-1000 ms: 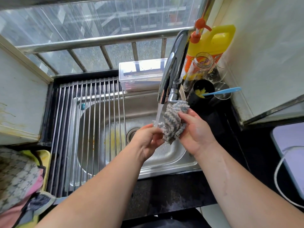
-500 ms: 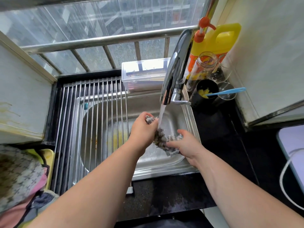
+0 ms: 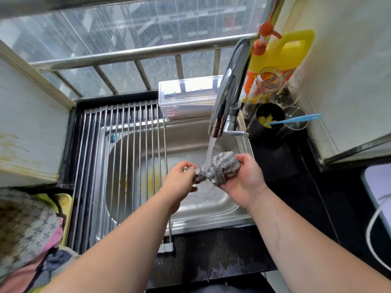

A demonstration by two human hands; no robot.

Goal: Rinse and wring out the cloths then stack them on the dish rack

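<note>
A grey ribbed cloth (image 3: pixel 220 169) is bunched between both hands over the steel sink (image 3: pixel 211 208). Water runs from the chrome faucet (image 3: pixel 227 98) onto the cloth's left part. My left hand (image 3: pixel 179 180) grips the cloth's twisted left end. My right hand (image 3: pixel 247 179) cups and holds the thicker right end, palm turned up. The roll-up dish rack (image 3: pixel 118 161) of steel rods covers the sink's left half and carries no cloths. More cloths (image 3: pixel 25 227), patterned grey and pink, lie heaped in a yellow tub at the lower left.
A clear plastic box (image 3: pixel 186 98) sits behind the sink. Right of the faucet stand a yellow detergent jug (image 3: pixel 281 51), a glass jar (image 3: pixel 264 87), a black cup (image 3: pixel 268 121) with a blue-handled brush, and glasses. The black counter (image 3: pixel 211 256) runs along the front.
The cloth and both hands dropped low into the sink, then rose back under the stream. My right hand has turned palm up beneath the cloth.
</note>
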